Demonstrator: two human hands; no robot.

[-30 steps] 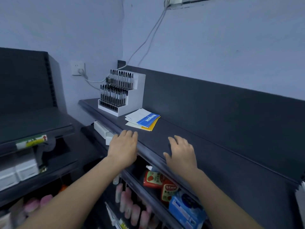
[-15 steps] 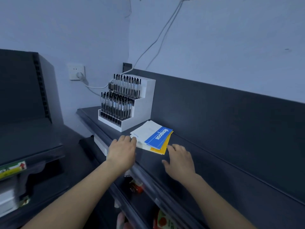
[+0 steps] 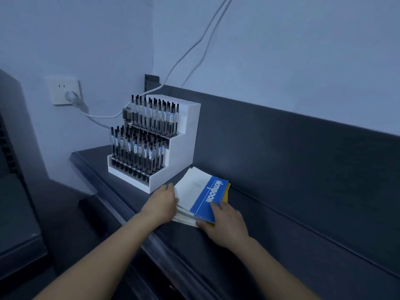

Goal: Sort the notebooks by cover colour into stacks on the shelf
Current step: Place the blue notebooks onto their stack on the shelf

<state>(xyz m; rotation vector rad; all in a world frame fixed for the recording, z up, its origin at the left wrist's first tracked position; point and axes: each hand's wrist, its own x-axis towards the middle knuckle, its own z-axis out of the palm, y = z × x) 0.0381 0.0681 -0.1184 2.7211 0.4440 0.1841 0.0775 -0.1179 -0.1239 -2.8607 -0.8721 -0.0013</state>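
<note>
Now: both hands on notebook stack (image 3: pixel 200 199) on shelf (image 3: pixel 249 241), just beside pen rack (image 3: pixel 155 144). Left hand (image 3: pixel 161 204) cups stack's left edge; right hand (image 3: pixel 225 221) pinches near corner, thumb under, fingers on blue cover.

- top notebook (image 3: pixel 200 197) has a white cover with a bright blue band along one edge, white lettering on the blue
- there's a yellow notebook (image 3: pixel 226 191) peeking out under it, just a sliver of colour
- shelf (image 3: pixel 270 234) is dark grey, looks matte
- pen rack (image 3: pixel 181 146) is plain white, pens (image 3: pixel 138 148) are clear-bodied with black tips and ends
- wall (image 3: pixel 281 50) reads pale bluish, socket (image 3: pixel 63 89) and cables (image 3: pixel 194 42) are white
</note>
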